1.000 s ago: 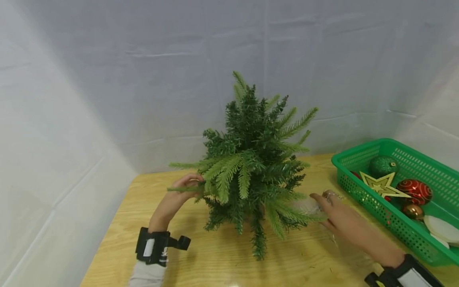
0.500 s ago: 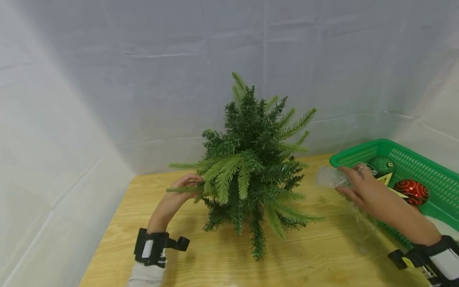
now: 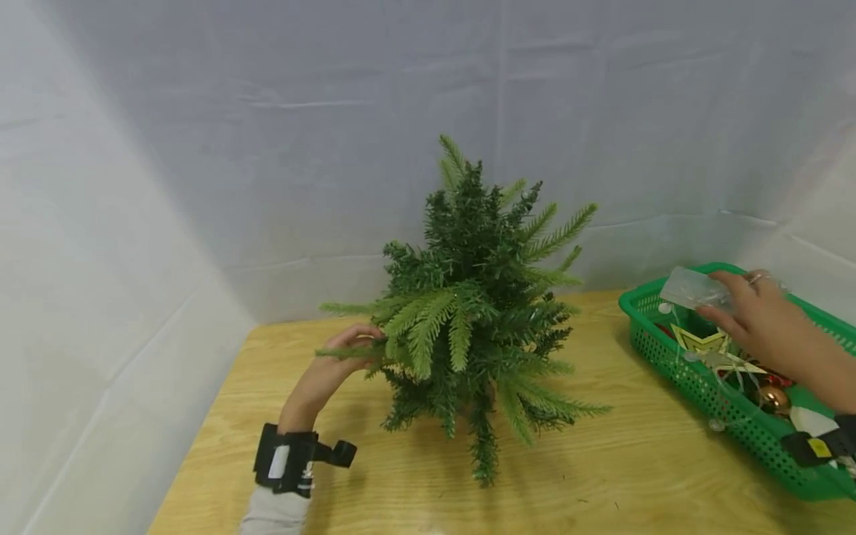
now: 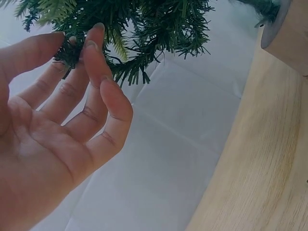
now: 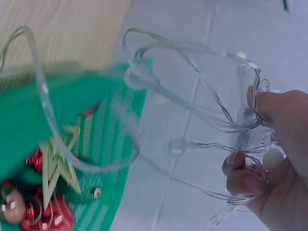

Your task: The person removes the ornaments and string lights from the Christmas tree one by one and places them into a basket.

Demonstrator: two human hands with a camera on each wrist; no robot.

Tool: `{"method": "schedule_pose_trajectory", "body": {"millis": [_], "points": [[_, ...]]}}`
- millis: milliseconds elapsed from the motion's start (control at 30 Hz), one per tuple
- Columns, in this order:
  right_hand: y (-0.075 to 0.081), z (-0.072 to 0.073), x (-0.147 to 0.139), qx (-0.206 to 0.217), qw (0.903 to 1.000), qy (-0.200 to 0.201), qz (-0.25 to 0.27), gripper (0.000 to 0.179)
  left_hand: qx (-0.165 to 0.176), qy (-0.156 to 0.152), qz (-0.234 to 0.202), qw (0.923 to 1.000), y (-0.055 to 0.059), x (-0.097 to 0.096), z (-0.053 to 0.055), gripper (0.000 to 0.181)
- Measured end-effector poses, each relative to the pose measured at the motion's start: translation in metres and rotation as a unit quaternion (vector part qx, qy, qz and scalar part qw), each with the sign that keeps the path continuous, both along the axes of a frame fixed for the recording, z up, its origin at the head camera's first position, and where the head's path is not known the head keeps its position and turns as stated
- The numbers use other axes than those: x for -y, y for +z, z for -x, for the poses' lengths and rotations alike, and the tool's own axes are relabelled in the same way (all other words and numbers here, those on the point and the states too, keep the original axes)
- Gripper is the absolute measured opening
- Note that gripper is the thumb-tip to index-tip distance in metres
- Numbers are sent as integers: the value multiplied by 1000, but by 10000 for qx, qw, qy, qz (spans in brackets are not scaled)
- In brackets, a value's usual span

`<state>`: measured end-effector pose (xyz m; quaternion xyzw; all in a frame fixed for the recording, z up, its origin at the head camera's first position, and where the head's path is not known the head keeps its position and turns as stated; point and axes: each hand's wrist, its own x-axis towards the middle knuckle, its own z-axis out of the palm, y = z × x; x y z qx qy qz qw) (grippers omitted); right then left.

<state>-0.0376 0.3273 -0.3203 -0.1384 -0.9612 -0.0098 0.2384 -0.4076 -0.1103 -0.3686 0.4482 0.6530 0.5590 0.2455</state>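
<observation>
A small artificial Christmas tree (image 3: pixel 468 312) stands upright on the wooden table. My left hand (image 3: pixel 334 360) is at its left side, and in the left wrist view the thumb and fingers pinch the tip of a dark green branch (image 4: pixel 70 50). Over the green basket (image 3: pixel 695 394), my right hand (image 3: pixel 769 319) grips a bundle of string lights (image 5: pixel 176 146) with a clear, flat-sided case (image 3: pixel 692 288). Loops of clear wire with small bulbs hang from it across the basket's near wall. The palm and fingers hide part of the bundle.
Inside the basket lie a gold star (image 3: pixel 695 338), a copper ball (image 3: pixel 774 399), red and green baubles and a white piece (image 3: pixel 811 420). A white cloth (image 3: pixel 334 186) hangs behind the table (image 3: pixel 535 490). The tree's round base (image 4: pixel 291 43) shows in the left wrist view.
My right hand has moved right, from beside the tree's lower branches to over the basket, carrying the string lights. The left hand has stayed at the same branch.
</observation>
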Motion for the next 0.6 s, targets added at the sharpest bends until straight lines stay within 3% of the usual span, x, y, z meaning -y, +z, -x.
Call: {"method": "schedule_pose_trajectory", "body": {"millis": [167, 333, 467, 600], "points": [[4, -11, -21, 231, 9960, -747, 433, 61, -53, -53, -51, 10000, 0, -1, -1, 36], [1, -22, -41, -339, 9943, -1009, 72, 69, -85, -81, -89, 9999, 1, -1, -1, 36], [3, -25, -57, -919, 9874, -1186, -494, 98, -102, -71, -111, 9999, 1, -1, -2, 36], [-2, -27, -82, -1290, 9816, -1399, -178, 99, -53, -79, -148, 9998, 0, -2, -2, 35]]}}
